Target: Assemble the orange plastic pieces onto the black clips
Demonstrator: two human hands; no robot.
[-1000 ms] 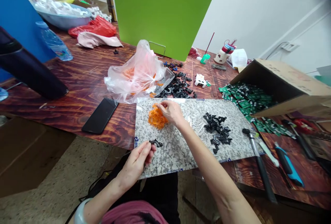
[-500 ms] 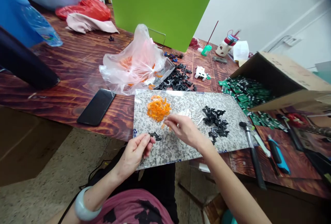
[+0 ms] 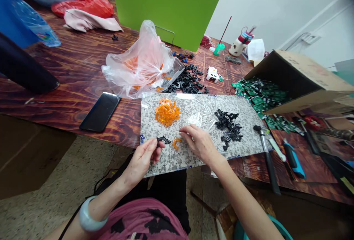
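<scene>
Left hand pinching black clip, long axis running rightward over speckled board, free end toward loose orange clip. Orange clip flat on board between hands, curved, just right of black clip, apart from it. Right hand nearer: fingertips just beyond orange clip, bunched; can't tell if anything's between them.

Left hand pinches black part — orange plastic just beside.
</scene>
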